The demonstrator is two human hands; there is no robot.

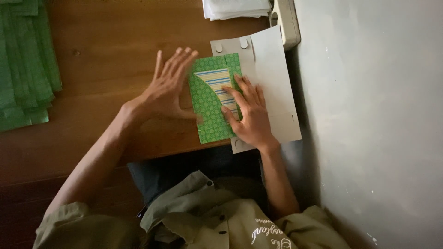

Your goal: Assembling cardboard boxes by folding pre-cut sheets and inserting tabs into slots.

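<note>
Wooden counter [106, 50] butts a grey wall [369, 115]. Green patterned envelope [210, 108] with striped lining lies on a grey template [277, 92] overhanging the near edge. Right hand [249, 115] presses it flat, fingers spread; left hand [166, 90] open beside it, roomy left.

Your right hand [247, 115] hides part of the green patterned paper [210, 110]; your left hand's [168, 90] fingertips blur. The green stack [23, 64] and white stack [235, 8] are cut off by the edges.
</note>
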